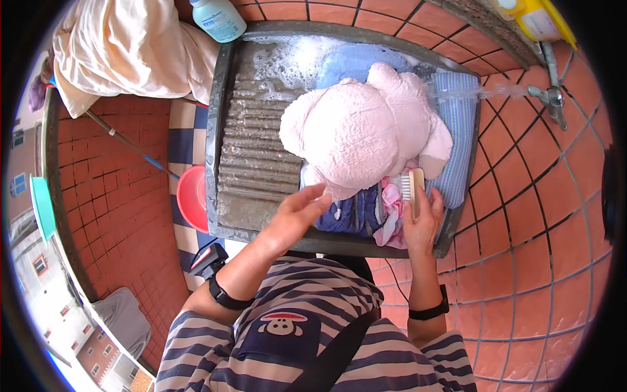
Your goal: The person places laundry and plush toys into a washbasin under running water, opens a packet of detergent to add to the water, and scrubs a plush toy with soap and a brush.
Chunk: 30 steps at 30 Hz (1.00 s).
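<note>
A pale pink plush toy (353, 134) lies across a stone washing sink (225, 225) with a ribbed washboard (258, 150). My left hand (302, 212) is at the toy's lower left edge, its thumb and fingers apart, holding nothing. In my right hand (422, 219) is a wooden scrubbing brush (417, 189), bristles facing left, beside the toy's lower right. Below the toy are dark blue cloth (353, 214) and pink cloth (392, 212). A blue striped cloth (457, 140) lies along the sink's right side, and light blue cloth (359, 59) shows behind the toy.
Water runs from a tap (554, 97) at the right. A detergent bottle (219, 21) stands at the sink's back left corner, near cream fabric (134, 49). A red basin (192, 199) is left of the sink. Foam (294, 59) covers the back of the sink.
</note>
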### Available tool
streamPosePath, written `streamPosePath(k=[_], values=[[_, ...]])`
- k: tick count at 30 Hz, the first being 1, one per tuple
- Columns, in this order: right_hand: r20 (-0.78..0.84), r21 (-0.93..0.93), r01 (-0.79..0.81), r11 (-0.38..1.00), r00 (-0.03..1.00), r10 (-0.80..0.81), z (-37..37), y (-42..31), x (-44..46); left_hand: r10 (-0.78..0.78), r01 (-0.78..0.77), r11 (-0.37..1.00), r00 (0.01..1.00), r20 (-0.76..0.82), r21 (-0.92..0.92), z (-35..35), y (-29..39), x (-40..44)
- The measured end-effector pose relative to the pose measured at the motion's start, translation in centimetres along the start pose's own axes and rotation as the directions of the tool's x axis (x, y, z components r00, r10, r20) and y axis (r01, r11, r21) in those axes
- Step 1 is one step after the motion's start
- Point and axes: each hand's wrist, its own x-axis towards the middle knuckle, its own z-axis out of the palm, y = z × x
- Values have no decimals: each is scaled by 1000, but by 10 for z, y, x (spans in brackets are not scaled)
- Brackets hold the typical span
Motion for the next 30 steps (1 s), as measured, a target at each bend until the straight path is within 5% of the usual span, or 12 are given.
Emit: streamPosePath(k=[2,5,7,8,11,15,18,20,21,24,29,30], values=[[-13,20,-2,1000,1000,2,0,-4,0,-161,142,730,986,-33,669,6,-63,28],[-87,117,-25,993,996,36,-18,-4,21,416,-112,418,906,-80,901,46,-121,40],[-206,78,33,996,978,-17,-43,-2,51,49,81,625,988,-143,776,59,-85,48],[-255,162,29,986,967,13,-59,-5,67,-1,133,518,988,-155,845,61,-99,60],[-326,340,74,937,944,44,-71,-9,111,195,178,249,954,-230,952,76,-136,73],[-220,401,-3,916,971,99,-58,-16,156,168,69,387,975,-144,919,66,-144,81],[-65,946,-71,317,915,399,-59,4,199,76,132,337,983,-167,932,64,-154,88],[75,996,-42,-78,869,488,-73,13,227,-5,161,339,985,-170,927,62,-159,96],[71,996,-38,-77,875,479,-76,18,239,-92,188,340,982,-167,921,62,-159,99],[293,856,-143,-496,926,238,-76,43,264,-163,182,467,980,-119,865,59,-144,94],[258,960,-221,-172,936,240,-129,37,239,-44,210,367,977,-209,906,65,-156,95],[222,975,-201,-93,890,399,-142,34,233,29,189,297,978,-207,936,66,-153,95]])
